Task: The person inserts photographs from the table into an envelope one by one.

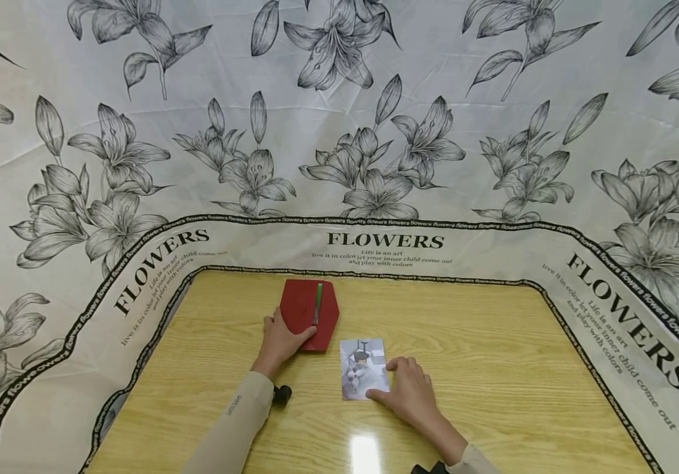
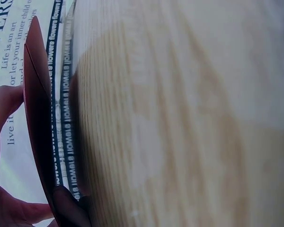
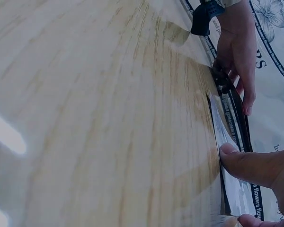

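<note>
A red envelope [image 1: 299, 299] with a pointed flap on its right side is at the table's far left-centre. A slim green and dark strip [image 1: 318, 299] shows on its face; I cannot tell what it is. My left hand [image 1: 281, 339] grips the envelope's lower left, thumb over the front. In the left wrist view the envelope [image 2: 35, 90] appears edge-on. Right of it and nearer is a small photo print [image 1: 354, 385] with a greyish picture. My right hand [image 1: 413, 392] holds its right side, thumb on the lower front. The right wrist view shows the thumb [image 3: 246, 165] against the print [image 3: 234, 189].
A wood-grain table [image 1: 481, 342] lies under both hands. White cloth [image 1: 387, 250] with flower drawings and printed words hangs around its back and sides. Dark bands with small devices [image 1: 282, 395] sit at the wrists. Light reflects off the table near the front.
</note>
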The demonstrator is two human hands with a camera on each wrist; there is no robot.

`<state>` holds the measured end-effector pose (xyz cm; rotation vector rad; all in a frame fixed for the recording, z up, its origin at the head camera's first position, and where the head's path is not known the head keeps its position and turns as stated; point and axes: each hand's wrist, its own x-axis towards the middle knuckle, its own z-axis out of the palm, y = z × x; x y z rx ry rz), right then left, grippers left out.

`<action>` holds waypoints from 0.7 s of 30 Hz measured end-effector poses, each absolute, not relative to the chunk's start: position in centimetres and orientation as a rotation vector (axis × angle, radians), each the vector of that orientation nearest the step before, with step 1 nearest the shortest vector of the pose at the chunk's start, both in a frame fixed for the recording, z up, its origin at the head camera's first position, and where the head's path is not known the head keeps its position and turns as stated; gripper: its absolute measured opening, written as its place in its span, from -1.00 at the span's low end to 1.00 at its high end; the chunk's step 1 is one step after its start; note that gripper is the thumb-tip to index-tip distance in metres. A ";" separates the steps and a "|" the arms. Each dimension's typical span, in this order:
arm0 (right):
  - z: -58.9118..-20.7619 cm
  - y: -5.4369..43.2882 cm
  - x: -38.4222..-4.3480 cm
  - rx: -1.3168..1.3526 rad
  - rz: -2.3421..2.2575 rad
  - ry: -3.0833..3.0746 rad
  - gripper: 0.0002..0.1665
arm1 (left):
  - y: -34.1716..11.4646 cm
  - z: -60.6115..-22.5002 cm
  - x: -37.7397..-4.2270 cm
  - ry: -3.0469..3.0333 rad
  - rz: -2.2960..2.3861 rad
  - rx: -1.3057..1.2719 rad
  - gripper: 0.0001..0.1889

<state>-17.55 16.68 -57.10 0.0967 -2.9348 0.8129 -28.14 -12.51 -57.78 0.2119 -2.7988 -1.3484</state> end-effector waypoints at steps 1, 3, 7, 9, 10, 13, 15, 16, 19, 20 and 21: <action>-57.1 16.7 -17.6 0.094 0.815 -2.940 -0.16 | -12.5 -57.8 -28.1 -2.797 -1.350 0.212 0.20; -57.1 16.6 -17.6 0.090 0.818 -2.949 -0.17 | -12.5 -57.8 -28.2 -2.795 -1.352 0.214 0.20; -57.1 16.6 -17.6 0.088 0.829 -2.955 -0.19 | -12.5 -57.9 -28.2 -2.792 -1.353 0.213 0.20; -57.1 16.6 -17.6 0.088 0.840 -2.950 -0.20 | -12.5 -57.9 -28.2 -2.791 -1.355 0.213 0.20; -57.1 16.6 -17.6 0.089 0.848 -2.945 -0.21 | -12.5 -57.9 -28.2 -2.791 -1.357 0.212 0.20; -57.2 16.5 -17.6 0.094 0.874 -2.932 -0.22 | -12.5 -57.9 -28.3 -2.799 -1.352 0.220 0.21; -57.3 16.4 -17.6 0.100 0.895 -2.924 -0.22 | -12.5 -58.0 -28.3 -2.803 -1.351 0.224 0.21; -57.3 16.4 -17.6 0.104 0.901 -2.921 -0.22 | -12.5 -58.0 -28.2 -2.805 -1.350 0.225 0.21; -57.3 16.3 -17.6 0.115 0.928 -2.907 -0.22 | -12.5 -58.0 -28.2 -2.803 -1.354 0.221 0.21; -57.3 16.3 -17.7 0.119 0.939 -2.901 -0.23 | -12.5 -58.0 -28.2 -2.801 -1.356 0.221 0.21; -57.3 16.2 -17.7 0.122 0.950 -2.899 -0.22 | -12.5 -57.9 -28.2 -2.802 -1.356 0.222 0.21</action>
